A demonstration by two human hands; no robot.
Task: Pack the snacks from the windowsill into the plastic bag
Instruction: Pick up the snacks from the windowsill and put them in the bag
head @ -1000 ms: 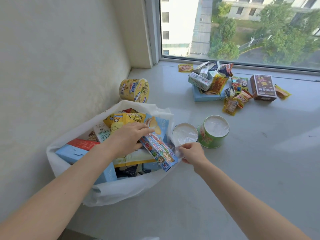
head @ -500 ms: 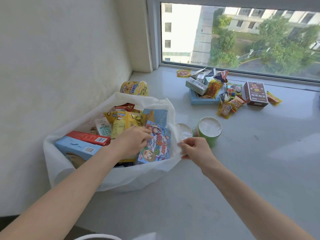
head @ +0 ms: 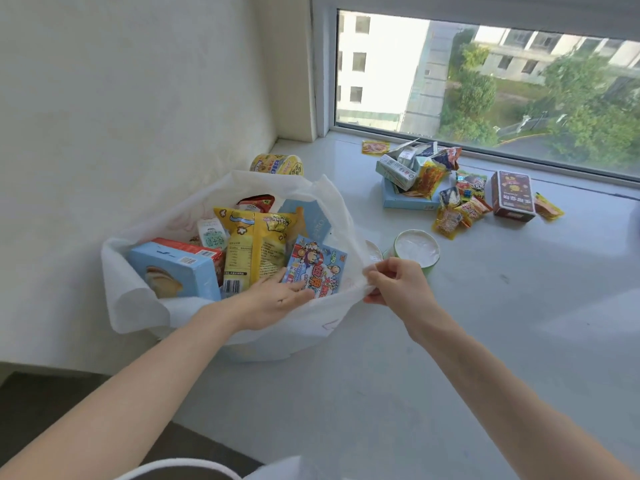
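Observation:
A white plastic bag (head: 138, 299) stands open on the windowsill against the left wall, holding several snacks: a light blue box (head: 173, 268), yellow packets (head: 256, 244) and a colourful cartoon box (head: 317, 266). My left hand (head: 273, 299) reaches inside the bag and holds the lower edge of the cartoon box. My right hand (head: 394, 282) pinches the bag's right rim. Just behind that hand stand a green cup (head: 417, 249) with a white lid and a second lidded cup (head: 374, 249), mostly hidden by the bag.
A pile of snack packets and cartons (head: 415, 174) lies on a flat blue box near the window. A dark red box (head: 512, 195) and small orange sachets (head: 547, 207) sit to its right. A yellow tub (head: 277, 164) lies behind the bag. The sill's front edge (head: 207, 431) drops off at lower left.
The cartoon box has gone from lying tilted over the bag's rim to standing upright inside the bag under my left hand. My right hand has kept pinching the rim, lifting it slightly.

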